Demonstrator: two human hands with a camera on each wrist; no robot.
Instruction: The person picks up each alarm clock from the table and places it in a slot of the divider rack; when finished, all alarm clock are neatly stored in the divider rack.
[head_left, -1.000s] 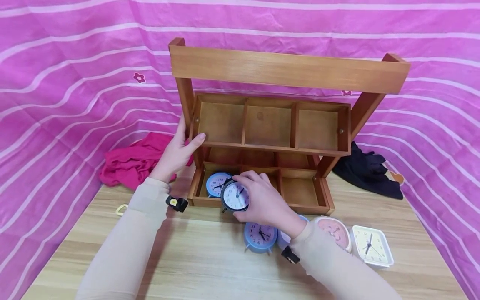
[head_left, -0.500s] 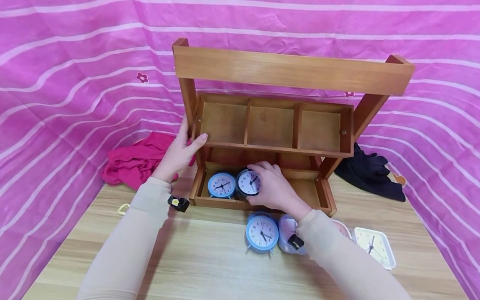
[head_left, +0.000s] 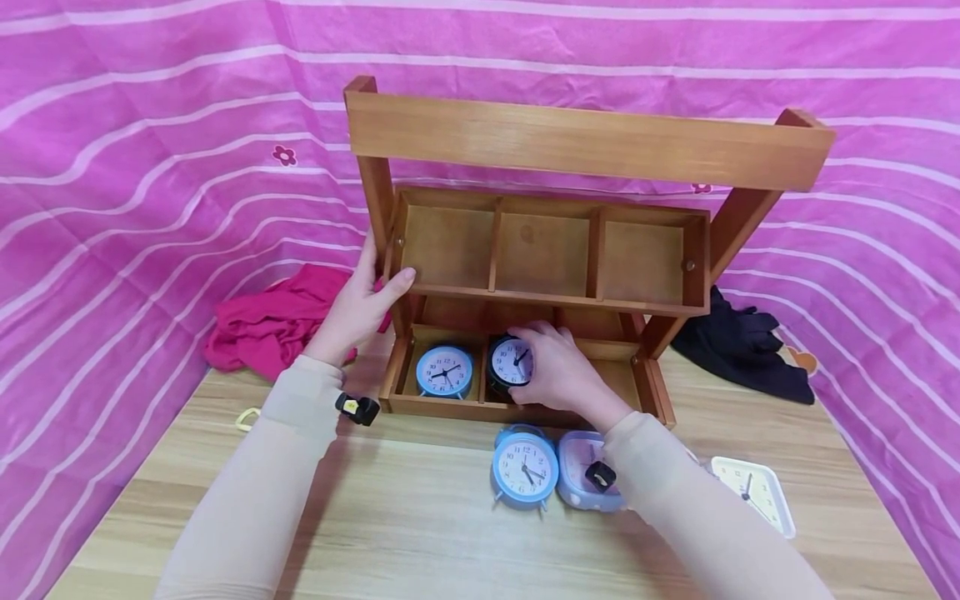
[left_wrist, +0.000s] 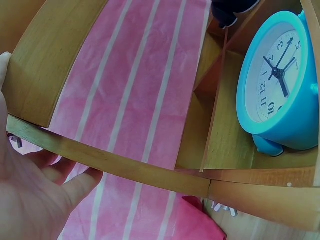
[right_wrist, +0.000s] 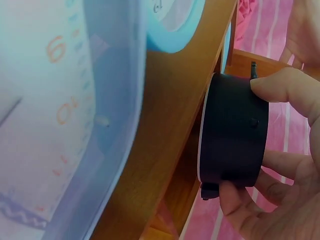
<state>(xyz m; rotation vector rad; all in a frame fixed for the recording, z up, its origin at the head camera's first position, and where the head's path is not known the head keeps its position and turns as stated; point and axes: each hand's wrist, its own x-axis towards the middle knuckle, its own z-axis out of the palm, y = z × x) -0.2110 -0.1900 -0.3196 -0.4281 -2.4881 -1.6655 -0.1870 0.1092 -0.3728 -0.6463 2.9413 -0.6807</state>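
Note:
My right hand [head_left: 558, 367] grips a black round alarm clock [head_left: 507, 363] by its right side, thumb and fingers around the casing. This clock is in the middle compartment of the lower tray of a wooden two-tier rack [head_left: 585, 142]; in the right wrist view its black casing [right_wrist: 232, 130] shows between thumb and fingers. A light-blue round alarm clock [head_left: 444, 372] stands in the left lower compartment. My left hand [head_left: 360, 304] holds the rack's left side, thumb at the upper tray's front and fingers behind the post.
Before the rack stand a blue round alarm clock [head_left: 525, 468], a lilac-blue clock [head_left: 585, 471] partly behind my right wrist, and a white square clock [head_left: 753, 492]. Pink cloth [head_left: 273, 321] lies left, black cloth [head_left: 738, 346] right. A striped pink curtain [head_left: 150, 167] surrounds the table.
My right hand has carried the black alarm clock rightward, from in front of the left light-blue clock into the middle lower compartment. The left hand keeps its hold on the rack.

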